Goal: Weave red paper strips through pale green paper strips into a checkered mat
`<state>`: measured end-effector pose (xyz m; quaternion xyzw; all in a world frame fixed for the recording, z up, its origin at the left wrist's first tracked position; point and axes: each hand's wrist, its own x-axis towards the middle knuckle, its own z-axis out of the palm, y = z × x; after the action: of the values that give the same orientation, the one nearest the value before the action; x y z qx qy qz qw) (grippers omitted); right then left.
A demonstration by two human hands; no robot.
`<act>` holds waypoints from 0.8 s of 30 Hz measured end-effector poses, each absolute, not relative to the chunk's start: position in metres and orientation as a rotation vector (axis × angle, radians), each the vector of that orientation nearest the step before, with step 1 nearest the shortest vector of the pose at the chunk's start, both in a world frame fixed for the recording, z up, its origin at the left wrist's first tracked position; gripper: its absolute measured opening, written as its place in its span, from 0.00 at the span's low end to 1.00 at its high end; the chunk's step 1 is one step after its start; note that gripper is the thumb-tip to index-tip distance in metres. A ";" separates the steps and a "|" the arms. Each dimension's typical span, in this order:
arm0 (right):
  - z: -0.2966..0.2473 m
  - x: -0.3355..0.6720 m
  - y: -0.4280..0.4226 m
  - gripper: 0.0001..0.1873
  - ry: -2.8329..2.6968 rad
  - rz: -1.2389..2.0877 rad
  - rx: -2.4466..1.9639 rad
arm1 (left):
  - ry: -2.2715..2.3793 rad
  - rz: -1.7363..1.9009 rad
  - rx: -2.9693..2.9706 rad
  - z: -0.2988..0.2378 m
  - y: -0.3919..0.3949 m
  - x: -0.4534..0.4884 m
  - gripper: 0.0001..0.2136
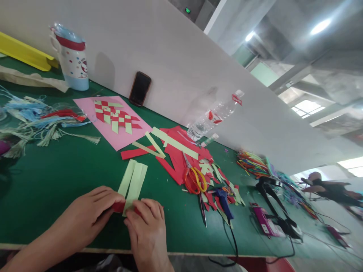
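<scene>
Near the front edge of the green table (70, 162), a red paper strip (118, 207) runs crosswise at two pale green paper strips (136, 179). My left hand (98, 209) pinches the red strip's left part. My right hand (149, 226) presses its fingers on the right part and on the lower end of one green strip. Much of the red strip is hidden under my fingers. Beyond my hands lies a pink sheet (117, 142) bearing a woven red-and-green paper piece (121, 118). Loose red and green strips lie to its right.
To the right are scissors (195, 179), a blue glue gun (224, 204) with a cord, and paper scraps. A water bottle (214, 115), phone (140, 88) and cup (75, 62) stand by the wall. Tassels (51, 121) lie left; a person (326, 189) is far right.
</scene>
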<state>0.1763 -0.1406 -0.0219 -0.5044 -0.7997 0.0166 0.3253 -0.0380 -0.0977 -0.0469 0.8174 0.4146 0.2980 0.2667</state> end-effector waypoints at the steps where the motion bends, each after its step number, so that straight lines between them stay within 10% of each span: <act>1: -0.022 0.174 -0.140 0.04 -2.099 0.036 -1.320 | 1.114 0.804 2.210 -0.047 -0.098 -0.038 0.09; 24: -0.014 0.181 -0.142 0.05 -2.052 0.012 -1.450 | 1.105 0.812 2.223 -0.040 -0.097 -0.038 0.11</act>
<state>0.1810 -0.1421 -0.0138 -0.5486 -0.7768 0.0046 0.3092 -0.0377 -0.0973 -0.0398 0.8213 0.4085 0.2999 0.2620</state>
